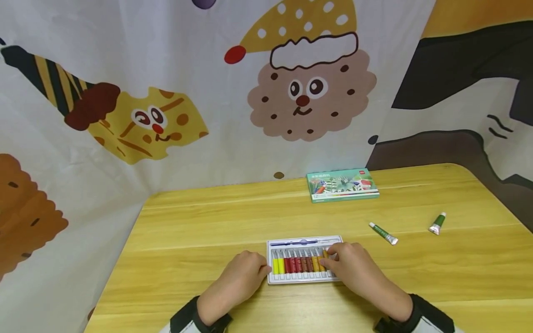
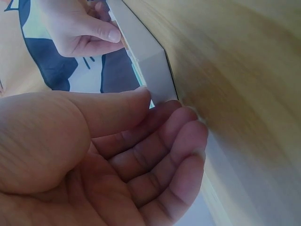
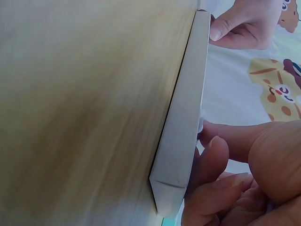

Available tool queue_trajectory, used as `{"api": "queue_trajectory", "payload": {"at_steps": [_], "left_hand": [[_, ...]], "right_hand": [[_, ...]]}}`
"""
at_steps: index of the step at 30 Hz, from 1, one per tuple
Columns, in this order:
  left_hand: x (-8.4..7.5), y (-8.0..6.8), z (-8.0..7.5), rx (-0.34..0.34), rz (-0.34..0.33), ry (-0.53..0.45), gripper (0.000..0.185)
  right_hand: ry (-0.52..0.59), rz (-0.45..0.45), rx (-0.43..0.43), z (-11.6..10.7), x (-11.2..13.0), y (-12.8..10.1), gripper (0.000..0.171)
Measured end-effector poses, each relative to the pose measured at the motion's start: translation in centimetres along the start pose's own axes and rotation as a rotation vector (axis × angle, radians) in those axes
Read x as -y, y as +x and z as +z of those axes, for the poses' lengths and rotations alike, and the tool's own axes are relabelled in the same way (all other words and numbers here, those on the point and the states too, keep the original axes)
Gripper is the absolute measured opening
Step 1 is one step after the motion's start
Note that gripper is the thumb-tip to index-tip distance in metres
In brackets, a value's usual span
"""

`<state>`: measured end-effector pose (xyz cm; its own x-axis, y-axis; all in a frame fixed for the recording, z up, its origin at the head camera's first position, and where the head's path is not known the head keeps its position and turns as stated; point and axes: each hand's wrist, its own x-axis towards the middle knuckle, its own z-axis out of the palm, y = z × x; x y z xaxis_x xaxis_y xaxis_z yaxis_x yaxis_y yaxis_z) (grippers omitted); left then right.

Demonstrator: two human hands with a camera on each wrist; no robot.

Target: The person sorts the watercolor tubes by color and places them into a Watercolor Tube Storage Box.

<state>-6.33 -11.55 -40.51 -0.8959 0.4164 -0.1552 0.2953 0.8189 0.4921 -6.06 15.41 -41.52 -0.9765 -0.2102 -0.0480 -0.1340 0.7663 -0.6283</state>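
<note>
A shallow white tray (image 1: 304, 280) holds a row of paint tubes (image 1: 293, 265), running from yellow through red and brown to ochre. A thin blue paintbrush (image 1: 304, 242) lies along its far side. My left hand (image 1: 244, 277) holds the tray's left edge; in the left wrist view the thumb (image 2: 124, 106) is at the upper edge with curled fingers beside it. My right hand (image 1: 354, 268) is over the tray's right end, thumb and finger pinching an ochre paint tube (image 1: 325, 253). My right hand hides the last slots.
Right of the tray, a green paint tube (image 1: 383, 233) lies on the wooden table (image 1: 200, 222), with another green tube (image 1: 437, 223) farther right. A flat teal paint box (image 1: 343, 185) lies at the table's back edge, before a printed cloth (image 1: 225, 152).
</note>
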Motion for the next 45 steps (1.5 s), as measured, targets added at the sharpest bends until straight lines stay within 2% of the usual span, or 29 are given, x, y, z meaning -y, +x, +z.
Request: {"api": "queue_trajectory", "payload": {"at_steps": [5,9,17,35,40,45], "left_hand": [[-0.1,0.0,-0.1,-0.003,0.002,-0.001,0.022],[-0.1,-0.1,-0.1,-0.005,0.005,-0.003,0.022],[-0.1,-0.1,-0.1,-0.004,0.006,-0.002,0.020],[-0.2,-0.1,-0.1,-0.001,0.000,0.014,0.020],[-0.1,-0.1,0.0,-0.001,0.001,0.014,0.021],[-0.1,0.0,0.1,-0.003,0.001,0.018,0.021]], "right_hand": [[0.016,0.021,0.020,-0.4,0.1,-0.1,0.015],[0.032,0.040,0.055,-0.9,0.0,-0.3,0.010],[0.007,0.004,0.085,-0.9,-0.5,-0.6,0.028],[0.023,-0.002,0.137,-0.9,-0.6,0.2,0.030],[-0.005,0.022,0.134,-1.0,-0.6,0.7,0.031],[-0.031,0.008,0.132,-1.1,-0.7,1.0,0.035]]}}
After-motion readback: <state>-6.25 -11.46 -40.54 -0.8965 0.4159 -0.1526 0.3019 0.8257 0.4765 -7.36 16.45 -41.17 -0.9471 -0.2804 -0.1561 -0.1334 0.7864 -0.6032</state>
